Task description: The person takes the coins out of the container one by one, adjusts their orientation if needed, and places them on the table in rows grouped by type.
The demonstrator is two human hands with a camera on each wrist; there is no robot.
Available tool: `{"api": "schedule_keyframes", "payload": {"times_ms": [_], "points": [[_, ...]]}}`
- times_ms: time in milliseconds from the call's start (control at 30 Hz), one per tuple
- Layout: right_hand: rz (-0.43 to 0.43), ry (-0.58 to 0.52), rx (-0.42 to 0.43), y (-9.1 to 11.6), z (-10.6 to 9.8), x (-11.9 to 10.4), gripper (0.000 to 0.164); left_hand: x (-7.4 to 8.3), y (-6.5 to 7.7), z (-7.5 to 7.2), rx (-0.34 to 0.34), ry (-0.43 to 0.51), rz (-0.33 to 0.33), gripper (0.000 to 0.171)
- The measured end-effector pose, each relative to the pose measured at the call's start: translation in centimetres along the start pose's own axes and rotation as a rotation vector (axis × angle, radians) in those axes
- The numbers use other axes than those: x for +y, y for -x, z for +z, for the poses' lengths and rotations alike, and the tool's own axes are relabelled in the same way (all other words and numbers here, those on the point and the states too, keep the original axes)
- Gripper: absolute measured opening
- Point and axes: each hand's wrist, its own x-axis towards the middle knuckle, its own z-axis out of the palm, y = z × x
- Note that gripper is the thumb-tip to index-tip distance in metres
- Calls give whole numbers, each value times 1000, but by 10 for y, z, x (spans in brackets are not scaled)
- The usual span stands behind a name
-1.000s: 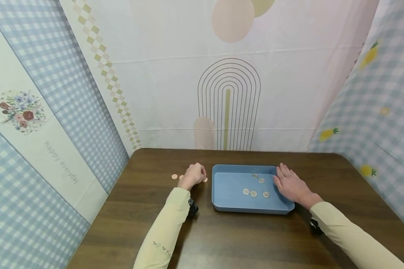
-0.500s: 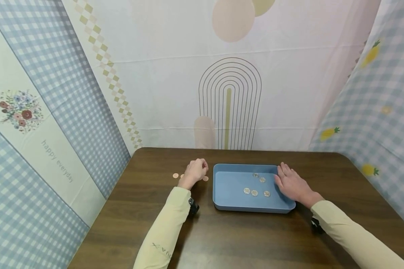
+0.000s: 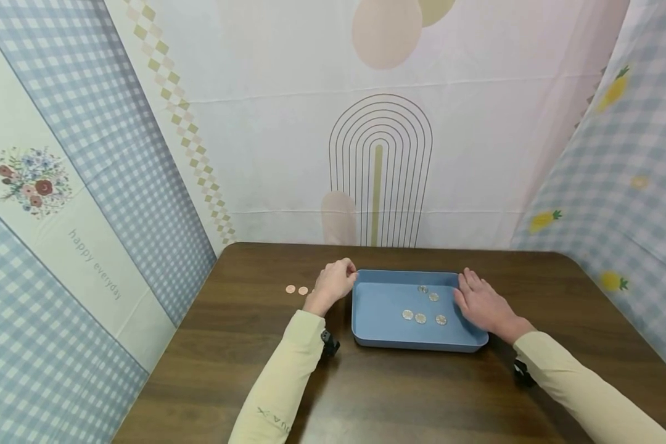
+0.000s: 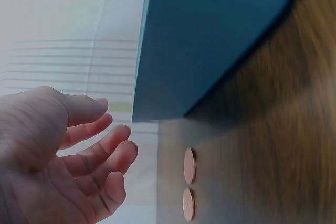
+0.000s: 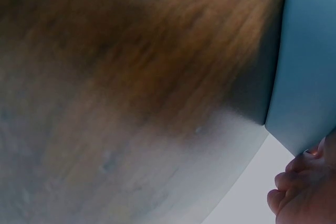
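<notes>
My left hand (image 3: 335,279) hovers at the far left corner of a blue tray (image 3: 380,308). In the left wrist view its thumb tip comes close to the index finger, the other fingers are loosely curled, and whether something small sits in the pinch is hidden. Copper-coloured coins (image 3: 303,290) lie in a row on the table to the left, one partly covered by the hand. In the left wrist view, two copper coins (image 4: 190,165) show below the tray's corner. My right hand (image 3: 483,305) rests with extended fingers against the tray's right rim. Several silver coins (image 3: 420,319) lie inside.
The brown wooden table (image 3: 399,394) extends around the tray. A white patterned cloth (image 3: 272,154) hangs behind it, with blue checked cloth (image 3: 139,154) to the left and another checked cloth (image 3: 644,185) to the right.
My left hand has moved from the copper coins rightward to the tray's left rim, uncovering a coin on the left. The right hand has stayed on the tray's right side.
</notes>
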Motion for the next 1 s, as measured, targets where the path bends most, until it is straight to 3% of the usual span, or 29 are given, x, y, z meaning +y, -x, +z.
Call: {"api": "schedule_keyframes", "payload": {"times_ms": [200,600,1000], "points": [[7,7,3,8,2,-7,63,10,9,4,-10,-28,35,16],[28,10,-3,21,2,-19,61,24,21,14,42,-93,121,12],[40,10,-14,22,-1,-20,62,49,25,31,-28,-51,127,15]]}}
